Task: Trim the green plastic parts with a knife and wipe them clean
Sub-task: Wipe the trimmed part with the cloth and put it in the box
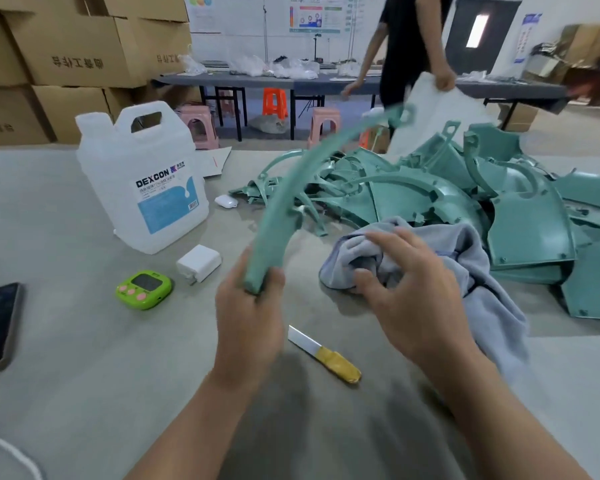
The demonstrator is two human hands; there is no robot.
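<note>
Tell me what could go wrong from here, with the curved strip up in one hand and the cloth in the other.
1. The knife lies bare-bladed on the table right below both hands; lowering the left hand or right hand could meet the blade.
2. The curved green strip is gripped only at its near end; its far end may swing into the jug.
3. The grey cloth drapes against the pile of green parts and may snag.

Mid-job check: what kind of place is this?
Probably a factory finishing area: a heap of green plastic parts on the workbench, stacked cardboard cartons behind, and a far table of bags.
</note>
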